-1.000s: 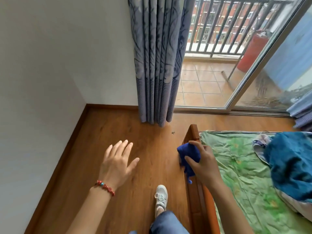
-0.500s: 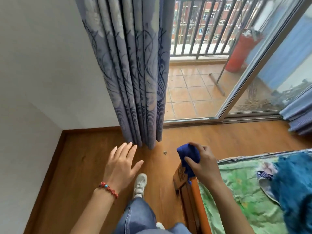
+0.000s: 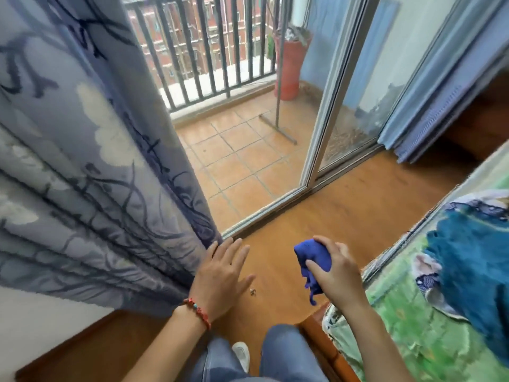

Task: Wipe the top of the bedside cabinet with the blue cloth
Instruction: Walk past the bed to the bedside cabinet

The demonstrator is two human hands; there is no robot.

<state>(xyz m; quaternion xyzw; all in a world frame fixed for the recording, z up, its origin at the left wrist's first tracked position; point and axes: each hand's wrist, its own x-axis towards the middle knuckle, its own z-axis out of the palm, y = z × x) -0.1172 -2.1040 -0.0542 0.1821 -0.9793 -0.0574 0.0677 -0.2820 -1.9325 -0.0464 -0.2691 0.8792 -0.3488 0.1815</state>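
Blue cloth bunched in right hand, grip closed round it above the floor beside the bed, left hand open and empty; soft, light, limp, likely best bunched in the palm; cabinet unseen.

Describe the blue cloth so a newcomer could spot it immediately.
Start at the green-sheeted bed on the right and look just left of its near corner, above the wooden floor. The blue cloth is bunched in the right hand, deep royal blue, darker than the teal blanket.
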